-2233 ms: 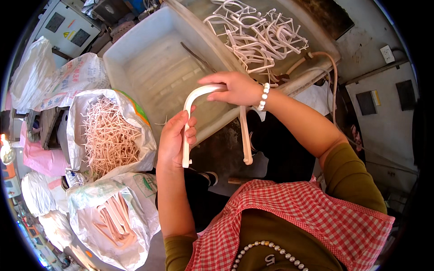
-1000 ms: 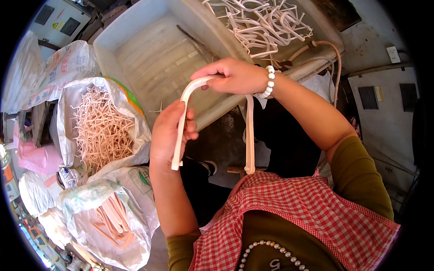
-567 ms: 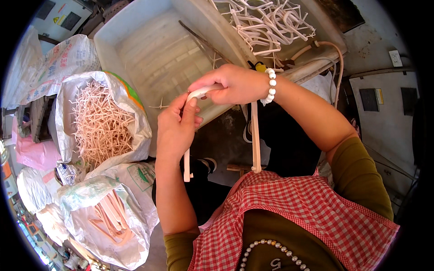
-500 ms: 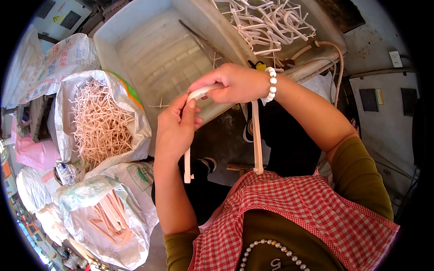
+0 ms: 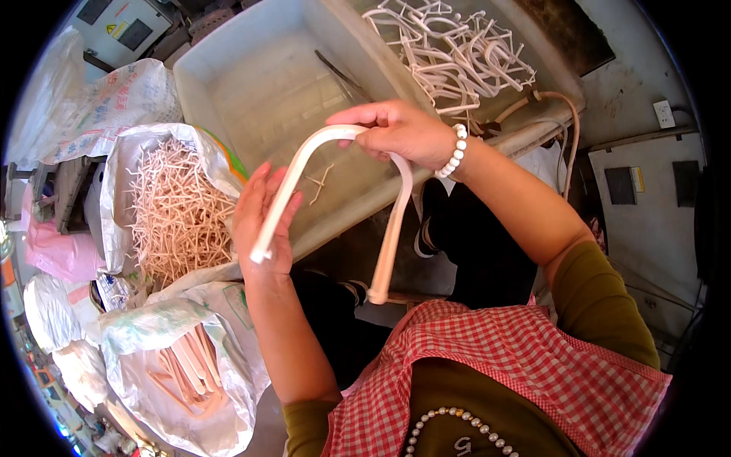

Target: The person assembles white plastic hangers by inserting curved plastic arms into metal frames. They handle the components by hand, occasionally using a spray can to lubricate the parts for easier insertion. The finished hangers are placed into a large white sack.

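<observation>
In my right hand [image 5: 411, 138] I grip a pale pink-beige, U-shaped plastic piece [image 5: 391, 236] near the top of its bend. Both of its legs hang down toward me, with small knobs at the ends. Open and palm up, my left hand [image 5: 250, 213] lies behind the left leg, its fingers spread. Whether the leg touches the palm I cannot tell. Beyond my hands stands a large pale plastic tub [image 5: 259, 61], with thin plastic scraps [image 5: 320, 183] at its near side.
Tangled long plastic pieces [image 5: 457, 57] lie in the tub's right section, beside a hose [image 5: 567, 114]. At left, a white sack [image 5: 118, 183] holds many short scraps [image 5: 179, 213]. A nearer bag [image 5: 228, 411] contains similar long pieces [image 5: 190, 365]. A wall cabinet [image 5: 647, 221] stands at right.
My left hand has let go of the bend and moved left, opening. The piece has turned in my right hand, its left leg swinging outward to the left.
</observation>
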A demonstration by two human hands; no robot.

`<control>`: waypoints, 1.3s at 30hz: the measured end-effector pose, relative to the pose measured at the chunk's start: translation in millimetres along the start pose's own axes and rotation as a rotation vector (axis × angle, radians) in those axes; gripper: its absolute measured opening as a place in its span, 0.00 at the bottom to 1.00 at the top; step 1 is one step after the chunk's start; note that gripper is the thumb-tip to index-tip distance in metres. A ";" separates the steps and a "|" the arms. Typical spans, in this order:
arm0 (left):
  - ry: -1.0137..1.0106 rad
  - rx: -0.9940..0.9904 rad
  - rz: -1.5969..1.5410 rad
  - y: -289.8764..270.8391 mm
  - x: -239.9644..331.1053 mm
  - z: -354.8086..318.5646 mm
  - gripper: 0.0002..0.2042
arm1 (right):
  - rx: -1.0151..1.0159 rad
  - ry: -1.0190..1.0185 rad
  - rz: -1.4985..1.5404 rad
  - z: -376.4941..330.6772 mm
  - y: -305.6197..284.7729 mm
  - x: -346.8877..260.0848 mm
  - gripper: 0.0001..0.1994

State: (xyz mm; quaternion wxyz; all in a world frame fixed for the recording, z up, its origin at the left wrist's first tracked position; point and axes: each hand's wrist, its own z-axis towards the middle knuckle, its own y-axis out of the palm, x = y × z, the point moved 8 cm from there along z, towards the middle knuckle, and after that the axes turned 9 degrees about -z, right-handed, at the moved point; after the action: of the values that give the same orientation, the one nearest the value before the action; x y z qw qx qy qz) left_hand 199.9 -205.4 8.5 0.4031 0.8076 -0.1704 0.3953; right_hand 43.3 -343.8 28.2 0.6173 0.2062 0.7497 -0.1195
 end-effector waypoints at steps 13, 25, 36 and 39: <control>0.227 -0.166 -0.348 5.3 36.9 -14.1 0.29 | 0.267 -0.148 0.676 29.6 -10.5 -6.3 0.24; 0.270 0.090 -0.575 -36.1 36.4 -14.3 0.26 | 0.170 0.114 0.733 51.1 42.7 27.7 0.09; 0.357 0.423 -0.449 -78.0 37.7 -33.5 0.29 | 0.230 -0.049 0.590 131.0 85.0 -5.0 0.03; 0.208 0.394 -0.563 -63.5 26.1 -30.6 0.28 | 0.223 0.012 0.731 157.3 96.4 4.1 0.05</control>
State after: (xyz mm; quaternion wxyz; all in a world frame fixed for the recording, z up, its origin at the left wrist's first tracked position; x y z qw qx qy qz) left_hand 238.7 -141.0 7.1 0.3477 0.8406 0.1802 0.3743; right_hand 224.5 -326.0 -1.4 0.5885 0.5265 0.6129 0.0290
